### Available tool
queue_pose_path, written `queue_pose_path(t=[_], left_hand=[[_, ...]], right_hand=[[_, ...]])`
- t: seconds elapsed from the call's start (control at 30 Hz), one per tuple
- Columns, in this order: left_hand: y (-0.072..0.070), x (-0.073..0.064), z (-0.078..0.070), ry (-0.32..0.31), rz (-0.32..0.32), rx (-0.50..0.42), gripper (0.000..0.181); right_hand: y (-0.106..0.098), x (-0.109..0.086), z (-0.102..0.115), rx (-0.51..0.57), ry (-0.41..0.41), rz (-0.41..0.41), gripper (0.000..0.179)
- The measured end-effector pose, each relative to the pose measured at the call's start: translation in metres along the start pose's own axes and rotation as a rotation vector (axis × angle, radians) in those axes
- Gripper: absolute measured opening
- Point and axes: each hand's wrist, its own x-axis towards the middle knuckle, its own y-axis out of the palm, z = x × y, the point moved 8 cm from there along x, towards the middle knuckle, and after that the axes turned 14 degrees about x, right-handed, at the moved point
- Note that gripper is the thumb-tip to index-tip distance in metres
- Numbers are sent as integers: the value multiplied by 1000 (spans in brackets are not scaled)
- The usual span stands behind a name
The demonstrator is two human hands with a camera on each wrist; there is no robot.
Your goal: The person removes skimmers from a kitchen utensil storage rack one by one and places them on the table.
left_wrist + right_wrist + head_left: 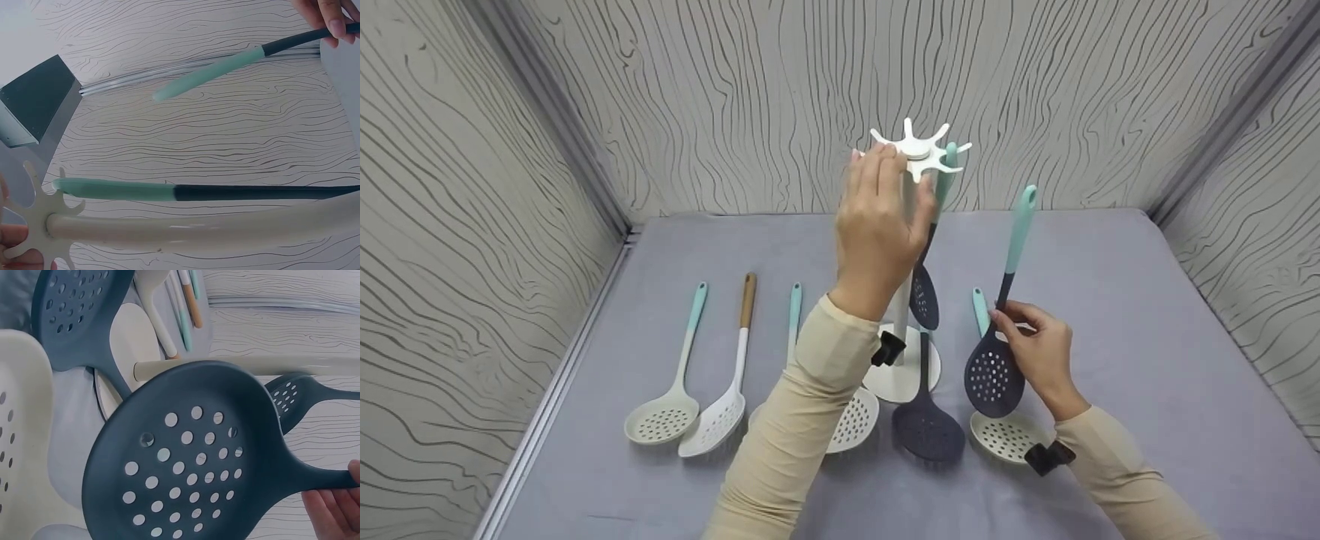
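Note:
My right hand pinches the lower handle of a dark skimmer with a mint grip. The skimmer is upright, its perforated bowl downward, right of the white utensil rack. My left hand holds the rack's star-shaped top, with fingers and thumb on either side. Another dark skimmer hangs from the rack's right side, its mint handle end at a hook. In the right wrist view the held skimmer fills the middle, its neck between fingers and thumb.
White skimmers with mint or wooden handles lie left of the rack base. A dark utensil lies before the base. A pale skimmer lies under the held one. Patterned walls surround the grey cloth.

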Motion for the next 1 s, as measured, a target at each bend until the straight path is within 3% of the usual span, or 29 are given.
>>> queue_pose_path(t=[0.43,1.0], left_hand=[[1,1,0,3,34,14,32],[2,0,0,2,10,20,30]], right_hand=[[-10,3,-5,-53,0,-27,17],[-33,4,-13,-117,17,-33,17]])
